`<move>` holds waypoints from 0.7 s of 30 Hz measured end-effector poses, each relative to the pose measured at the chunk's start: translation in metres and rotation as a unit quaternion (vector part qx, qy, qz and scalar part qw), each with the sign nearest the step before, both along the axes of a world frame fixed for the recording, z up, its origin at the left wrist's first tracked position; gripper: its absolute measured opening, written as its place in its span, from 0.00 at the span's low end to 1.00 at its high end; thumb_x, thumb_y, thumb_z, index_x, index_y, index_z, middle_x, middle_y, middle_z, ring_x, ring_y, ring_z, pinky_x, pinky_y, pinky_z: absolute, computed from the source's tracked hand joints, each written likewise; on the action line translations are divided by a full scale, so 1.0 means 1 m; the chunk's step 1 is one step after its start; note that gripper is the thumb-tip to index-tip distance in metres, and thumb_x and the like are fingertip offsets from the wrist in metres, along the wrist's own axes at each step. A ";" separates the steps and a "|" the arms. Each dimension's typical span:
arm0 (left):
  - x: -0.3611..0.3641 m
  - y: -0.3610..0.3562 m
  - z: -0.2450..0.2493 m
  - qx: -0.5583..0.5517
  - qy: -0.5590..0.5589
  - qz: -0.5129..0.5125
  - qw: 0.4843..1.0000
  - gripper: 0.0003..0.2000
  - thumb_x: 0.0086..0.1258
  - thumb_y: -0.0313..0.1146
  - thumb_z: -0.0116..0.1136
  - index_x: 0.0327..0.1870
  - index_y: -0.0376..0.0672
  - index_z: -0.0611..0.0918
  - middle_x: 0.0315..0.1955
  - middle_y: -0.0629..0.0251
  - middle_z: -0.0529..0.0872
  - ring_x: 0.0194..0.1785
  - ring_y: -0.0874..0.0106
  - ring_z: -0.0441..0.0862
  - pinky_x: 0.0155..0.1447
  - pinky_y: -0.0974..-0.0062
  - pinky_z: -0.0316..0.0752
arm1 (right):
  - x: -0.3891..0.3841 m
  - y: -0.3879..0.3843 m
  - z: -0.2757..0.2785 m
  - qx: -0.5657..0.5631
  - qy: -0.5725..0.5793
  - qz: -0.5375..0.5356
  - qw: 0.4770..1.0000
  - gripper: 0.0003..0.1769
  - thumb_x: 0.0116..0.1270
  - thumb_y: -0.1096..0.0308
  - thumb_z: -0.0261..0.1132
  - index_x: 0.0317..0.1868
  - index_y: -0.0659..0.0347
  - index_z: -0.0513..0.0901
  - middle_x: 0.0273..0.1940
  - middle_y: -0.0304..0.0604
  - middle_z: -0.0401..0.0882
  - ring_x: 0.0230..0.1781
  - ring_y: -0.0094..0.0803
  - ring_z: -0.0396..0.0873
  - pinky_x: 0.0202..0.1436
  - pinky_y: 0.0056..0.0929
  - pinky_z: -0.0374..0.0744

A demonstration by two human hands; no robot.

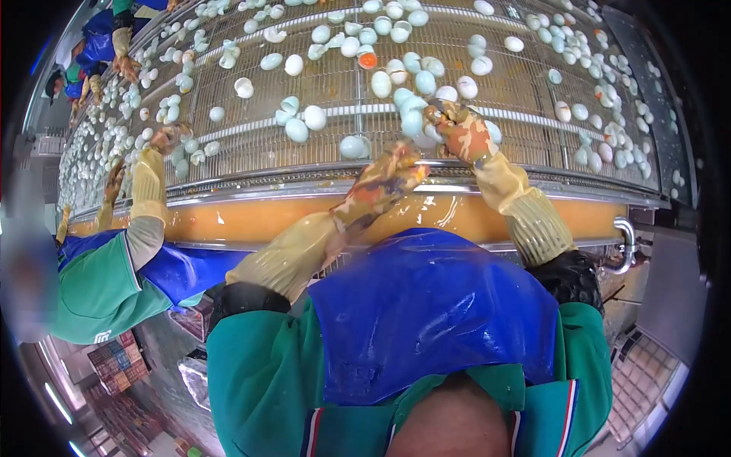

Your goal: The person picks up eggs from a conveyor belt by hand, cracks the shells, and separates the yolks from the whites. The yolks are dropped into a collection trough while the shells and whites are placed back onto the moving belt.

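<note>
1. At far left, a co-worker's hand [162,140], gloved, is seen among loose eggs [314,117] on the belt [251,145].
2. Below the belt's rail [289,181], a trough [251,219] of orange liquid is seen.
3. The left hand [387,179], gloved and smeared, is laid at the rail with fingers curled; whether anything is gripped cannot be told.
4. A pale egg [413,120] is held on the belt, just past the rail, under the closed fingers of the right hand [459,131].
5. With gloves this wet, the egg could be let slip into the trough, shell included.
6. If it is squeezed too hard, it could be crushed, and touching eggs could be knocked.
</note>
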State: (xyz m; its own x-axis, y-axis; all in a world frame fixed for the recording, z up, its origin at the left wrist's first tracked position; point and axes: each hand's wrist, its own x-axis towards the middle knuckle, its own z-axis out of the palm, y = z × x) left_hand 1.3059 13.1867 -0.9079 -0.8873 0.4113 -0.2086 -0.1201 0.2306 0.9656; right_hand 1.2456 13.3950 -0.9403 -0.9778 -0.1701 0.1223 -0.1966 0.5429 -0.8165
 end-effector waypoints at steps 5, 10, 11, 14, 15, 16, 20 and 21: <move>-0.018 0.048 0.011 0.288 -0.249 0.093 0.920 0.22 0.67 0.42 0.57 0.59 0.45 0.70 0.43 0.63 0.81 0.48 0.69 0.79 0.52 0.67 0.77 | 0.035 0.016 -0.017 0.124 0.226 0.138 0.956 0.16 0.62 0.67 0.57 0.51 0.54 0.78 0.51 0.44 0.76 0.50 0.40 0.76 0.50 0.32 0.76; -0.009 0.064 0.021 0.302 -0.280 0.094 0.906 0.20 0.67 0.41 0.57 0.56 0.42 0.70 0.44 0.60 0.81 0.44 0.69 0.82 0.44 0.69 0.80 | 0.092 0.022 0.026 -0.064 -0.070 0.171 0.981 0.15 0.62 0.68 0.57 0.49 0.58 0.78 0.51 0.45 0.76 0.49 0.42 0.76 0.49 0.34 0.76; -0.007 0.067 0.016 0.304 -0.263 0.104 0.910 0.19 0.68 0.40 0.57 0.56 0.42 0.71 0.44 0.60 0.81 0.45 0.68 0.81 0.44 0.70 0.79 | 0.094 0.027 0.020 -0.097 -0.092 0.174 0.976 0.15 0.62 0.68 0.57 0.49 0.58 0.78 0.51 0.46 0.76 0.49 0.43 0.76 0.48 0.35 0.76; -0.024 0.067 0.012 0.299 -0.199 0.139 0.923 0.19 0.69 0.39 0.55 0.57 0.43 0.69 0.48 0.56 0.80 0.50 0.64 0.79 0.50 0.65 0.78 | 0.092 0.049 -0.004 -0.008 -0.045 0.180 0.983 0.15 0.63 0.67 0.58 0.50 0.56 0.78 0.48 0.47 0.77 0.45 0.45 0.77 0.46 0.37 0.76; -0.029 0.063 0.013 0.310 -0.172 0.152 0.923 0.21 0.70 0.41 0.54 0.59 0.43 0.67 0.49 0.55 0.79 0.51 0.64 0.79 0.51 0.63 0.78 | 0.095 0.060 -0.005 -0.001 -0.066 0.182 0.981 0.15 0.63 0.66 0.58 0.50 0.56 0.78 0.47 0.48 0.78 0.43 0.45 0.77 0.45 0.37 0.76; -0.035 0.059 0.014 0.320 -0.147 0.166 0.921 0.22 0.70 0.42 0.52 0.61 0.44 0.65 0.51 0.54 0.78 0.52 0.64 0.78 0.51 0.60 0.77 | 0.098 0.068 0.005 0.007 -0.087 0.184 0.979 0.15 0.63 0.66 0.58 0.50 0.55 0.78 0.45 0.48 0.78 0.42 0.45 0.78 0.44 0.36 0.76; -0.064 0.005 -0.015 0.379 -0.126 0.242 0.884 0.23 0.70 0.45 0.52 0.62 0.46 0.67 0.51 0.58 0.79 0.51 0.62 0.78 0.54 0.60 0.75 | 0.105 0.105 0.036 -0.114 -0.310 0.131 0.935 0.18 0.60 0.67 0.61 0.52 0.55 0.77 0.46 0.46 0.80 0.37 0.37 0.79 0.41 0.31 0.77; -0.069 -0.012 -0.026 0.365 -0.134 0.263 0.883 0.22 0.69 0.44 0.54 0.61 0.46 0.69 0.51 0.59 0.79 0.52 0.63 0.78 0.56 0.62 0.73 | 0.105 0.112 0.066 -0.183 -0.371 0.127 0.902 0.18 0.60 0.69 0.62 0.52 0.57 0.78 0.48 0.44 0.80 0.37 0.32 0.80 0.41 0.29 0.77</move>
State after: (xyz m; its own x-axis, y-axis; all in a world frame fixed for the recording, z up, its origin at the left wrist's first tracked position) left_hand 1.2370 13.1748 -0.9336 -0.9544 0.0698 -0.2903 -0.2732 -0.5963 0.7548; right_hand 1.3510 13.5069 -0.8739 -0.7490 -0.4801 -0.4567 0.3975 0.2258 -0.8894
